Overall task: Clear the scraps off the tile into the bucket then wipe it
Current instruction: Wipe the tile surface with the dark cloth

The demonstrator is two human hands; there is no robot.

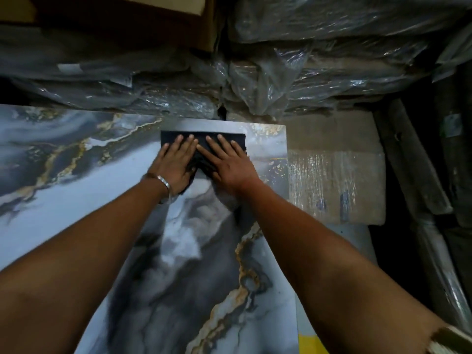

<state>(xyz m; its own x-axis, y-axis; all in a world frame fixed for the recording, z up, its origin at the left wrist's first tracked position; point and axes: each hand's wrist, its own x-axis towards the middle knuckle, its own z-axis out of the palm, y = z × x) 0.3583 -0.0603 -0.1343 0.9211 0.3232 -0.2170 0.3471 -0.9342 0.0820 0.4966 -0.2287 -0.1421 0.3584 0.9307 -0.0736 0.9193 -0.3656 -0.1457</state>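
A large glossy tile [76,190] with grey, white and gold marble veining fills the lower left and middle of the view. A dark cloth [201,139] lies flat near the tile's far edge. My left hand [176,164] presses on the cloth's left part with straight fingers, a metal bangle on its wrist. Beside it, my right hand [228,164] presses flat on the cloth's right part. No scraps or bucket are in view.
Plastic-wrapped bundles [281,80] are stacked along the far side of the tile. A cardboard box [158,19] stands behind them. Right of the tile sits a wrapped cardboard pack [337,180], then dark wrapped rolls [419,159]. A yellow patch [309,346] shows at the bottom.
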